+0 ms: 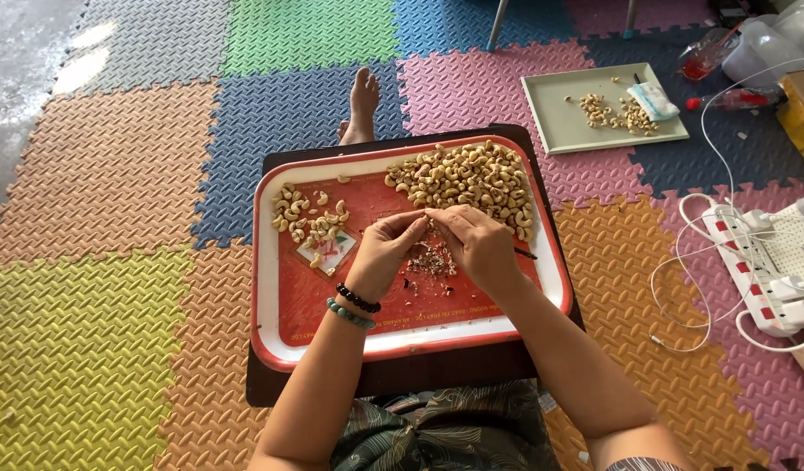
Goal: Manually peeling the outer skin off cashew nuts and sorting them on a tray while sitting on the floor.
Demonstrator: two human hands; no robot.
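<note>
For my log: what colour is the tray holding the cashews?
Red with a white rim, clearest in the head view.

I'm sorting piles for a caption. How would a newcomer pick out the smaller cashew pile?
Find the red tray with the white rim on the person's lap. The smaller cashew pile lies at its upper left, beyond the left hand: sparse and scattered, unlike the dense larger heap opposite.

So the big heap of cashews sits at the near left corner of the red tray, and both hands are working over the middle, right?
Not quite. The head view shows the big heap of cashews at the far right corner of the red tray; a smaller pile lies at the far left. The left hand and right hand do meet over the middle.
</note>
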